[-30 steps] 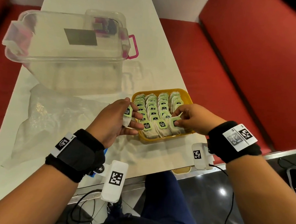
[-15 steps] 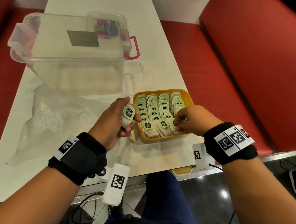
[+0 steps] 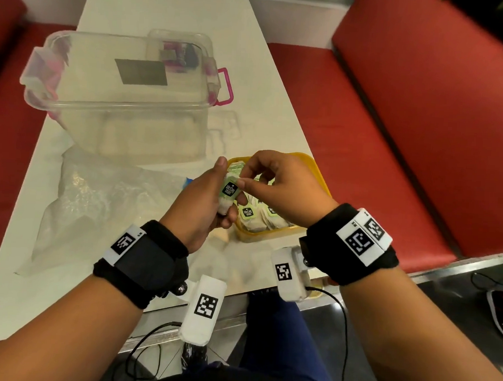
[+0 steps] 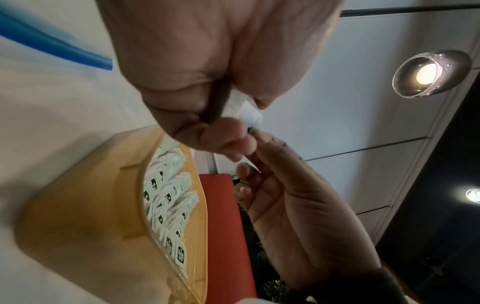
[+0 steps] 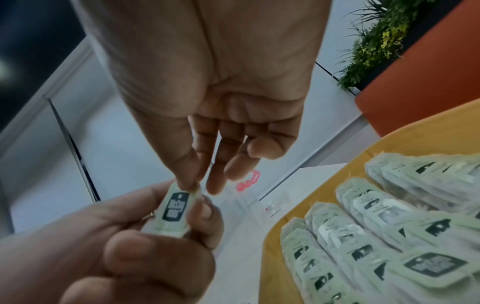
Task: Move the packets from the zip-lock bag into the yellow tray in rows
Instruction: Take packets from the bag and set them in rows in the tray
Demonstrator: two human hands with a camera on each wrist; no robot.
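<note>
Now the packet point(image 3: 229, 192) sits upright in the left hand point(image 3: 202, 208), just left of the tray point(image 3: 318, 176), its green tag with the black label facing up. The left fingers are curled round its lower part, thumb point(image 5: 145, 244) pressed on the bottom edge. The right hand point(image 3: 285, 186) is over the tray and pinches the tag's top corner between thumb and forefinger; its other fingers point(image 5: 233, 162) hang loose and slightly spread. The right wrist view gives the pinch clearest: the two tips meet right at the tag's upper edge point(image 5: 191, 188), and the label point(image 5: 175, 206) shows between the hands. The left wrist view sees only a sliver of white packet point(image 4: 248, 112) poking out of the closed left fist, with the right hand point(image 4: 298, 216) palm-on beyond it. The head view alone shows the zip-lock bag point(image 3: 98, 199) lying flat and crumpled left of the tray, and a clear lidded box point(image 3: 127, 96) behind it with a pink handle; what is in the bag I cannot tell. Inside the tray, packets point(image 5: 376, 226) lie overlapped in rows, tags up, filling most of it.
</note>
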